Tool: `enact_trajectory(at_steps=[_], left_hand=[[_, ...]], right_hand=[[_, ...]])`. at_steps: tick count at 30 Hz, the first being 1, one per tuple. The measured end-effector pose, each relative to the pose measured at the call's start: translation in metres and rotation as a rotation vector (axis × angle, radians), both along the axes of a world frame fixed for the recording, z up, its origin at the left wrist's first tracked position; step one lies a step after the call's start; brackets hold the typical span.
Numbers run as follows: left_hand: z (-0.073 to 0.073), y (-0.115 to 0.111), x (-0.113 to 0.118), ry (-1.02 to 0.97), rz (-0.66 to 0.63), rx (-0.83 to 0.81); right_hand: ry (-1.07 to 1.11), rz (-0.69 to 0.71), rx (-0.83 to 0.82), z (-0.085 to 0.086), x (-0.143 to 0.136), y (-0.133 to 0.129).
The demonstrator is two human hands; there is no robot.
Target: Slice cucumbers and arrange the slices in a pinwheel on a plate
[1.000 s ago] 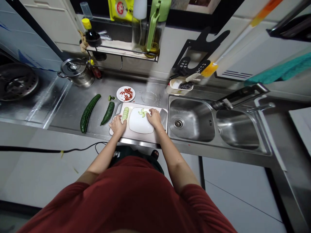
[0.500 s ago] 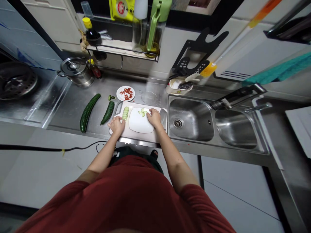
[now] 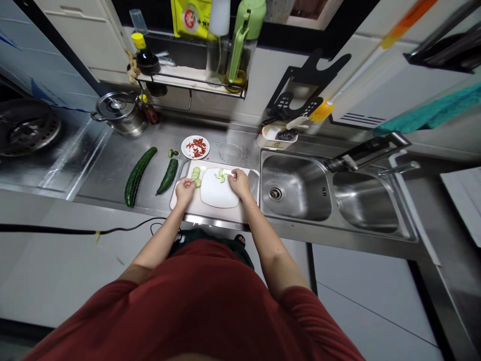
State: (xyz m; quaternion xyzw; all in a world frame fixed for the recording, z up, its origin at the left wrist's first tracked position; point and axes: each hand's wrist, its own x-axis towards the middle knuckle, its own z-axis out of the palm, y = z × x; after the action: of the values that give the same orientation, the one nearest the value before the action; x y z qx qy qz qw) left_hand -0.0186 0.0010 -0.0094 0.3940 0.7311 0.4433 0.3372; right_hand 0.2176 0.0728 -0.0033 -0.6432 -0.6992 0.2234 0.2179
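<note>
My left hand [image 3: 185,191] is at the left part of the cutting board [image 3: 191,209], thumb and fingers pinched on a cucumber slice [image 3: 197,183] at the near end of a short row of slices [image 3: 196,173]. On the board lies a white rectangular plate [image 3: 216,194] bearing several cucumber slices [image 3: 221,175] fanned out like petals. My right hand [image 3: 239,183] rests over the plate's right edge, its fingers curled and closed at the outermost slice of the fan. The grey blade of a knife [image 3: 253,179] lies just right of that hand, partly hidden.
Left of the board lie a cut cucumber [image 3: 167,176], a whole cucumber [image 3: 140,175] and cucumber ends [image 3: 173,153]. A small plate [image 3: 185,153] of chopped red pieces stands behind. The double sink [image 3: 296,193] is to the right, a lidded pot [image 3: 130,125] back left.
My left hand has shifted slightly inward from the board's left edge and its fingers have closed on the nearest slice, which is pulled a little out of the row. My right hand has hardly moved.
</note>
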Motion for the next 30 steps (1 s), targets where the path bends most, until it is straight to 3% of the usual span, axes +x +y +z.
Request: enact_trajectory(at_steps=[3, 6, 15, 22, 30], left_hand=[[0.009, 0.006, 0.006, -0.227, -0.003, 0.049], [0.023, 0.009, 0.012, -0.333, -0.041, 0.078], [0.05, 0.007, 0.025, -0.343, -0.203, 0.146], [0.064, 0.005, 0.036, -0.316, -0.275, 0.148], [0.061, 0.004, 0.045, -0.3, -0.256, 0.216]], right_hand=[[0.055, -0.007, 0.023, 0.006, -0.005, -0.002], [0.183, 0.071, 0.048, 0.017, -0.016, -0.008], [0.54, 0.232, 0.017, 0.055, -0.048, -0.03], [0.591, 0.228, -0.017, 0.058, -0.047, -0.037], [0.646, 0.136, -0.024, 0.059, -0.039, -0.043]])
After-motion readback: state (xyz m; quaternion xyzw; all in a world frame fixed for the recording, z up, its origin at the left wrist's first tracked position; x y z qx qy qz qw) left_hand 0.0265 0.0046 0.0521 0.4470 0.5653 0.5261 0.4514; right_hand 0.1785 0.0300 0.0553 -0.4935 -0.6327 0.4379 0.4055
